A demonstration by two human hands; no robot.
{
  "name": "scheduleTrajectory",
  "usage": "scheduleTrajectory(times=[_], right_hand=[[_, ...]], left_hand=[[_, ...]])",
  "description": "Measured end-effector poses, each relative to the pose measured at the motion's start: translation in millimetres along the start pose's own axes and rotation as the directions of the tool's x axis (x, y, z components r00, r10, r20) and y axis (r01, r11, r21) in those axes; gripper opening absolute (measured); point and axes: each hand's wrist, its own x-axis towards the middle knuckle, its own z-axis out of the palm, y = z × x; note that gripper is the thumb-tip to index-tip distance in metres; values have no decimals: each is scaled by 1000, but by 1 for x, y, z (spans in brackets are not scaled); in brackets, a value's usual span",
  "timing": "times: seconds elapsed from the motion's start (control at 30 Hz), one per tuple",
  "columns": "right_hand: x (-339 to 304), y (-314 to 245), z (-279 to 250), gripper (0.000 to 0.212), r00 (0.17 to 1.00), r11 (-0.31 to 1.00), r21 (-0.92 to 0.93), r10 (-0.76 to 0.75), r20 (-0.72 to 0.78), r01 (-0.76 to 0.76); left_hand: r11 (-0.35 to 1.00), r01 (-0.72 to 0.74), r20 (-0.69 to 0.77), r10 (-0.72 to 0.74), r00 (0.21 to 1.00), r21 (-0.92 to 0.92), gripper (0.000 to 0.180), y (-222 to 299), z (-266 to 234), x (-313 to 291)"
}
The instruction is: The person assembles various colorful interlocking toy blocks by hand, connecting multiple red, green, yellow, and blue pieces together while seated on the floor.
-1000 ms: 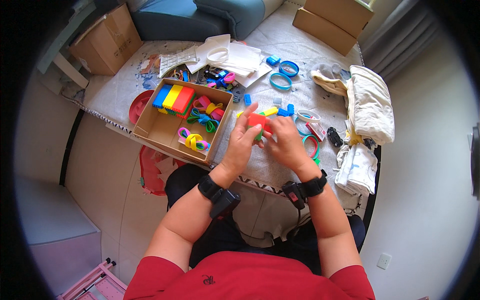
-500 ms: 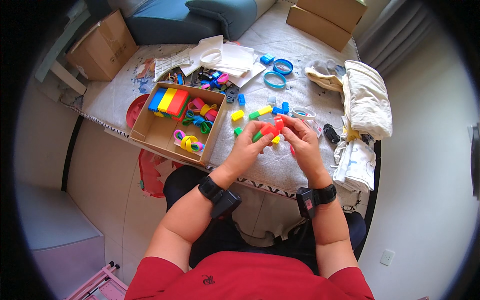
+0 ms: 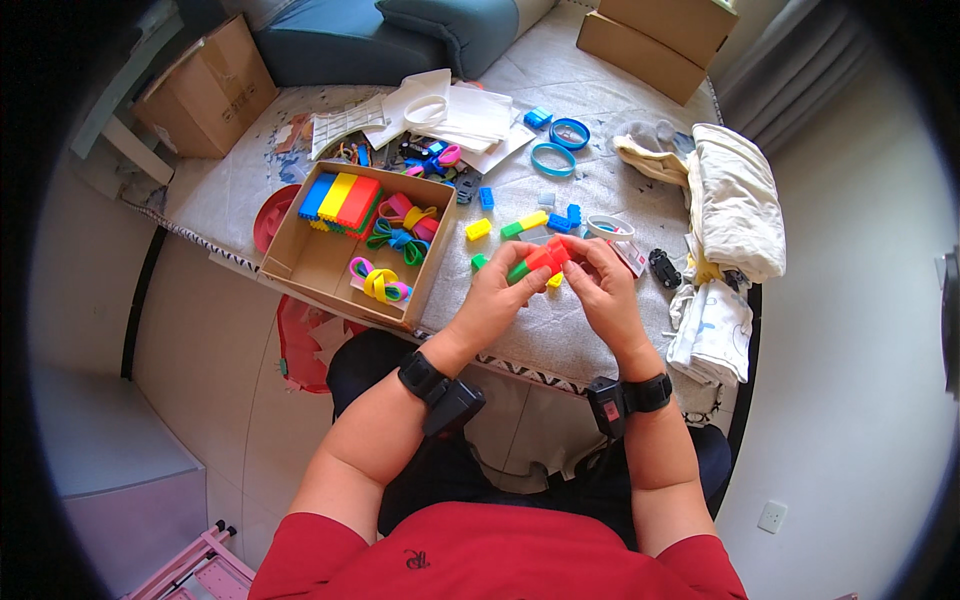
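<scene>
Left hand (image 3: 490, 300) pinches green-red blocks (image 3: 539, 259), right hand (image 3: 608, 291) a red block (image 3: 559, 247) (joined or not, unclear); stack (image 3: 345, 201) in box (image 3: 322, 270), yellow block (image 3: 478, 229) and blue block (image 3: 487, 199) loose.

Cardboard box (image 3: 318, 255), toy blocks (image 3: 478, 229) on grey cover (image 3: 555, 332)

Head view: left lens of the side-by-side pair on your head, wide fisheye, upright. Faces down and forward over your shirt (image 3: 520, 545), nearest the lens. Your left hand (image 3: 488, 302) and right hand (image 3: 606, 292) fall mid-view, cushion (image 3: 345, 45) at far side. Floor (image 3: 195, 310) left, wall (image 3: 850, 400) right; straight edges bow toward the dark rim.
</scene>
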Motion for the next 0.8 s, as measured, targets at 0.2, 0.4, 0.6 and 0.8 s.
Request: scheduleTrajectory(times=[0.2, 0.4, 0.6, 0.8], right_hand=[[1, -1, -3, 25, 998, 997, -58, 55, 15, -54], [1, 13, -17, 23, 1000, 918, -397, -2, -25, -8], [5, 13, -13, 25, 983, 790, -593, -184, 10, 154], [17, 11, -6, 28, 988, 784, -604, -148, 45, 145]], left_hand=[[999, 31, 44, -33, 998, 40, 29, 1, 2, -1], [995, 55, 121, -65, 990, 83, 29, -7, 1, -3], [989, 137, 85, -142, 986, 64, 29, 5, 1, -3], [969, 18, -302, -95, 949, -248, 29, 20, -12, 3]])
